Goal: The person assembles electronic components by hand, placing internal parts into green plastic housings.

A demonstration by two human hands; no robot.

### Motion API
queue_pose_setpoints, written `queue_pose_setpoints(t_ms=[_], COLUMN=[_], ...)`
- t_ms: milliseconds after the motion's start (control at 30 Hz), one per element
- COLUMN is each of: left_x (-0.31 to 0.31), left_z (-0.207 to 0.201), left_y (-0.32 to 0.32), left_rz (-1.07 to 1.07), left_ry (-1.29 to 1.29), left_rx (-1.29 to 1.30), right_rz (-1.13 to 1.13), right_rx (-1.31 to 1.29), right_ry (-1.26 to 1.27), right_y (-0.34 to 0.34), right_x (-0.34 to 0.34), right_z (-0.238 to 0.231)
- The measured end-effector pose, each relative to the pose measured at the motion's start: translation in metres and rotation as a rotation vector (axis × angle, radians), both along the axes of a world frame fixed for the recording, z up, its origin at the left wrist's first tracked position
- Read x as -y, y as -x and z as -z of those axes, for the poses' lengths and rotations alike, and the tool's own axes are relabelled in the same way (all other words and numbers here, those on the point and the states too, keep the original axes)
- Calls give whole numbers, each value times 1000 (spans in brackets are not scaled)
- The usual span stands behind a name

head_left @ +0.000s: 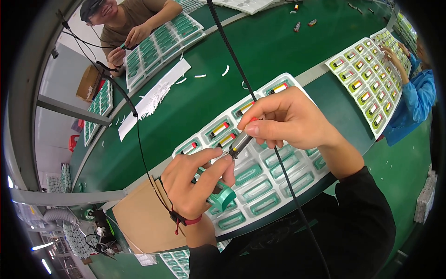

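**Dark grey cylinder (240, 143) with a red end, gripped above a white plastic compartment tray (249, 157)**

A thin black cable (232, 53) crosses the tray; brown cardboard (144, 211) lies left, a white paper sheet (155, 97) farther off. Raised lettering marks a green plastic shell (248, 174) in the tray. The right hand (290, 118) pinches the cylinder's far, red end between thumb and fingers; the left hand (190, 183) closes on its near end, a curved green plastic piece (222, 199) under those fingers.

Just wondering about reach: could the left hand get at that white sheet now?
Probably not as things stand: the left hand holds a green part, its fingertips are at the grey cylinder, and the white sheet lies well beyond on the green table.
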State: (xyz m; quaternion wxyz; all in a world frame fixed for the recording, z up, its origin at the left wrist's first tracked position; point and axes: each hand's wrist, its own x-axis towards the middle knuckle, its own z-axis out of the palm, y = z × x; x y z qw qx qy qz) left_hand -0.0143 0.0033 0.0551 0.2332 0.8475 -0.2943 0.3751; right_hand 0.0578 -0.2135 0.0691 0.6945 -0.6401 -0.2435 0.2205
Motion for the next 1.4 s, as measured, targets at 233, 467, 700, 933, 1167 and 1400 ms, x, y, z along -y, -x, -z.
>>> queue_pose_setpoints(t_ms=[233, 467, 700, 933, 1167, 1400], left_x=[7, 9, 5, 6, 3, 8], left_z=[4, 9, 11, 8, 12, 12], left_y=[2, 4, 3, 1, 0, 1], left_rz=[-81, 16, 122, 198, 218, 177], left_ry=[190, 572, 818, 898, 978, 991], left_rx=[-39, -204, -333, -380, -361, -305], right_rz=[-31, -8, 27, -3, -97, -54], right_rx=[80, 295, 460, 246, 431, 564], right_ry=[-173, -163, -155, -247, -218, -122], right_y=[4, 6, 5, 6, -7, -5], right_x=[-7, -7, -12, -11, -6, -7], right_z=[10, 15, 17, 18, 22, 18])
